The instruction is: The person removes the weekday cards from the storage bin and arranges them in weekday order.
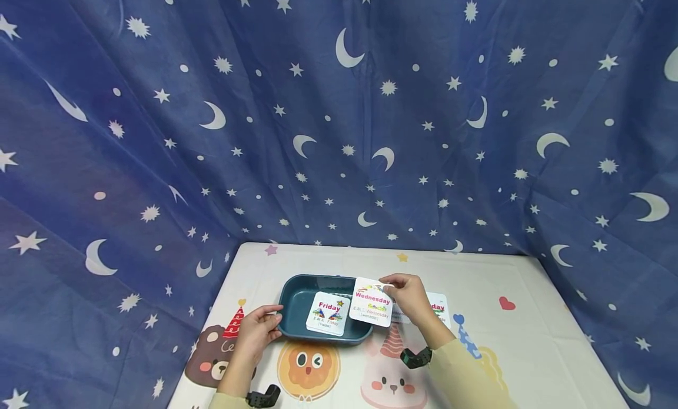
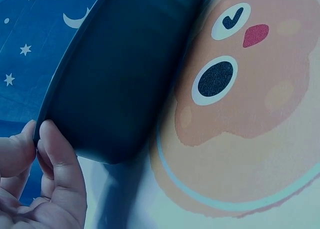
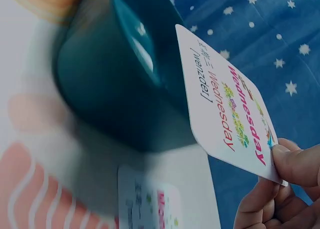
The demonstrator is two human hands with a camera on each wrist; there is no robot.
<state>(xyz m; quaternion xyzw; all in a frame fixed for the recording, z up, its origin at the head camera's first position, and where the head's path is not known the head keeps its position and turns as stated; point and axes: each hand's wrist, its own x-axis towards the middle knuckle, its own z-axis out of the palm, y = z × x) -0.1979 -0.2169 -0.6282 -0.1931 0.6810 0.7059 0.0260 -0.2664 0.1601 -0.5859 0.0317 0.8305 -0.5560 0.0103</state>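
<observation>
The Wednesday card (image 1: 372, 303) is a white square with rounded corners, "Wednesday" in pink across it, coloured pictures above and below, and smaller print underneath. It is held up at the right end of a dark teal tray (image 1: 293, 306), overlapping the rim in view; whether it touches cannot be told. In the tray, a Friday card (image 1: 328, 315) lies face up, with the edge of another card showing beneath it.

Of the two hands, the right hand (image 1: 410, 297) pinches the Wednesday card near its upper right corner between thumb and fingers. The left hand (image 1: 259, 326) has thumb and fingers closed on the tray's rim at its left end. Both wrists wear black devices below pale yellow sleeves.

Right of the tray, two more cards (image 1: 439, 309) lie partly hidden on the worktop (image 1: 519, 326), whose whitish cover is printed with a bear, a winking round face, a pink animal and a red heart. Behind hangs a navy curtain (image 1: 318, 120) with white moons, stars and dots.
</observation>
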